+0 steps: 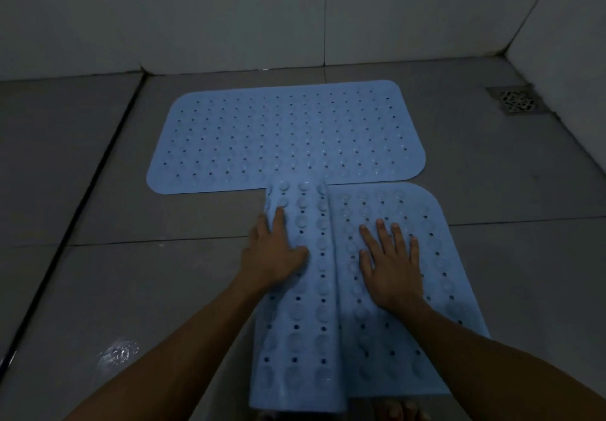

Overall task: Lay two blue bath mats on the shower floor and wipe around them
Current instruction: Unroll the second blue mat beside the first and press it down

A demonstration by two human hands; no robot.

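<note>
On the shower floor (98, 273) our left hand (272, 256) grips the folded flap of the near mat (393, 322); our right hand (390, 266) presses it, fingers spread. The flap may spring back over the far mat (285, 132).

Open floor left of the near mat, walls closing in beyond the far mat

The near mat (387, 289) is the landmark: its left half is folded over onto itself, and the left hand (273, 253) grips that fold (301, 289) while the right hand (390, 269) presses flat on the laid half, so both occupy its middle. Left of it, bare grey floor tiles (147, 289) give wide passage, with a wet patch (118, 353) there. Beyond it, the far mat (285, 138) touches its top edge, with the back wall (262, 10) just behind. Right of it a strip of tile runs to the side wall (574, 27) and the floor drain (518, 101).
</note>
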